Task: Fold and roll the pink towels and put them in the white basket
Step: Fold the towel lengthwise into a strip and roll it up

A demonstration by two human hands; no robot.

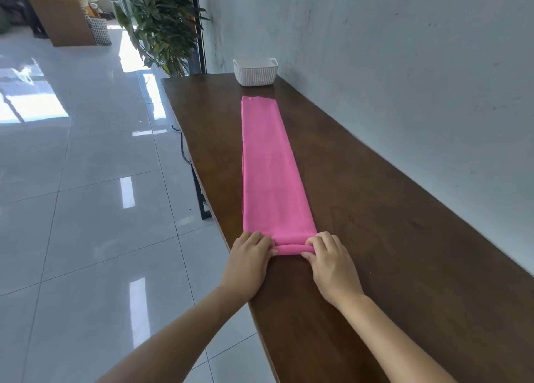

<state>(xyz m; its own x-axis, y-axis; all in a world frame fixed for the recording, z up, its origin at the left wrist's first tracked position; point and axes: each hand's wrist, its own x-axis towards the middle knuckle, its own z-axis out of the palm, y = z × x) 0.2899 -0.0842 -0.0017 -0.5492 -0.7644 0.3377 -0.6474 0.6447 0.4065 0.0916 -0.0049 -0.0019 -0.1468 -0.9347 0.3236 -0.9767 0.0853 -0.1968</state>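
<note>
No readable text, label, brand, number or sign anywhere in view

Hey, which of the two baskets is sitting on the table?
The ribbed white basket at the far end of the table; the grid-patterned basket stands on the floor.

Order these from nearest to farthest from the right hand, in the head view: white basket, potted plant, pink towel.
1. pink towel: the right hand grips its rolled near end.
2. white basket: at the far end of the table.
3. potted plant: beyond the table's far end, to the left.
</note>
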